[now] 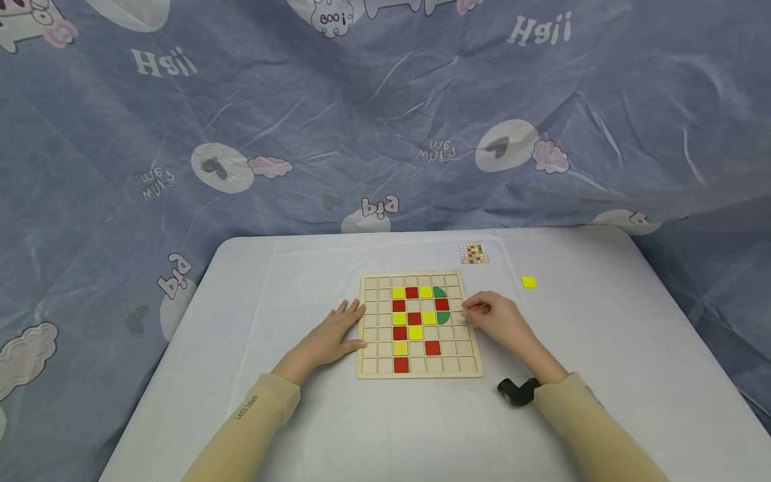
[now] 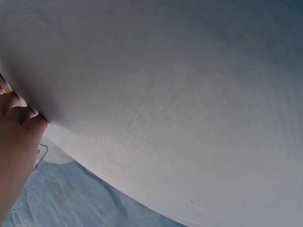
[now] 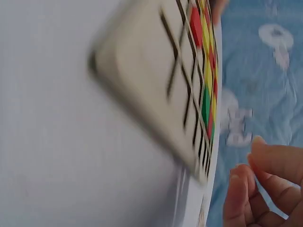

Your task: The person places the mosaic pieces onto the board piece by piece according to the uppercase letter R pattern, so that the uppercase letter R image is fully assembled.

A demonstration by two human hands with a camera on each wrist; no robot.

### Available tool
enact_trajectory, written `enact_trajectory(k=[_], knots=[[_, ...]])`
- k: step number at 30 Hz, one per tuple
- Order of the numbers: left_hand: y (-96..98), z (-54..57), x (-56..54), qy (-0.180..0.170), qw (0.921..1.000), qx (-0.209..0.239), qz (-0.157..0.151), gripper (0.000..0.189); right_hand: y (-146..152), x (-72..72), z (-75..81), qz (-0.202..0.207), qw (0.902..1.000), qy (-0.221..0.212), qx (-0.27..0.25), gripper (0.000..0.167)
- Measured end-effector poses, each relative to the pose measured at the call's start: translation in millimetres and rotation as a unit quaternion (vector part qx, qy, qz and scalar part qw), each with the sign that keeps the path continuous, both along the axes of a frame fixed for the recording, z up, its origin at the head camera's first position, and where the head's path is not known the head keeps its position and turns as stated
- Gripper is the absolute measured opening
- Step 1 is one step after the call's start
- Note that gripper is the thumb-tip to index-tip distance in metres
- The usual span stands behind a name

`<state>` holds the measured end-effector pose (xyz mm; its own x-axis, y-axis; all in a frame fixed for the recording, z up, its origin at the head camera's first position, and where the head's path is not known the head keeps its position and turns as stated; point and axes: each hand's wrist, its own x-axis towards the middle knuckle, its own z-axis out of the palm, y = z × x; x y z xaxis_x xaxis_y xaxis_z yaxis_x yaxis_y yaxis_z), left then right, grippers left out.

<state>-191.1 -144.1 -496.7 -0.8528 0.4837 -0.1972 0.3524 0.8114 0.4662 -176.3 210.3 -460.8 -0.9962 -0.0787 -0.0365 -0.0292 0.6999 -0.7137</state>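
A square wooden grid board (image 1: 369, 372) lies on the white table, with red, yellow and green tiles set in its cells. My left hand (image 1: 328, 338) rests beside it, fingers spread, fingertips at its left edge. In the left wrist view, the left hand (image 2: 16, 137) shows only at the far left, the board mostly out of frame. Just off the board's right edge hovers my right hand (image 1: 496, 321), fingers loosely bent. Nothing shows between the thumb and fingers of that right hand (image 3: 265, 184) in the right wrist view, where the board (image 3: 147, 90) appears steeply tilted.
Behind the board lies a small card (image 1: 474, 252) printed with a coloured grid pattern. A loose yellow tile (image 1: 529, 282) is at the right of the board. Next to the right cuff sits a black curved object (image 1: 517, 393). A blue patterned cloth (image 1: 337, 120) hangs behind the table.
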Motion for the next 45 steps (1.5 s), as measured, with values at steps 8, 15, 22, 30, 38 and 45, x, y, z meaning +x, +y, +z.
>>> enact_trajectory(k=[8, 15, 22, 30, 38, 45], knots=[[-0.1, -1.9, -0.6, -0.002, 1.0, -0.007, 0.002, 0.082, 68, -24.6, 3.5, -0.07, 0.9959, 0.027, 0.051, 0.025], [0.1, -1.1, -0.1, 0.002, 1.0, -0.004, 0.001, 0.081, 100, -36.2, -9.2, -0.102, 0.9906, 0.036, 0.084, 0.034], [0.2, -2.9, -0.3, -0.004, 1.0, -0.004, 0.002, 0.082, 109, -42.7, -23.6, -0.107, 0.9893, 0.024, 0.097, 0.043], [-1.2, -3.3, -1.3, -0.001, 1.0, -0.006, 0.001, 0.083, 112, -47.3, -23.2, -0.115, 0.9888, -0.026, 0.092, 0.041], [-1.0, -4.2, -1.9, 0.0, 1.0, -0.006, 0.0, 0.082, 112, -42.8, -16.9, -0.115, 0.9904, -0.034, 0.069, 0.035], [-0.2, -1.9, -1.8, 0.0, 1.0, 0.0, 0.001, 0.081, 81, -24.2, -1.8, -0.081, 0.9961, -0.035, 0.002, 0.034]])
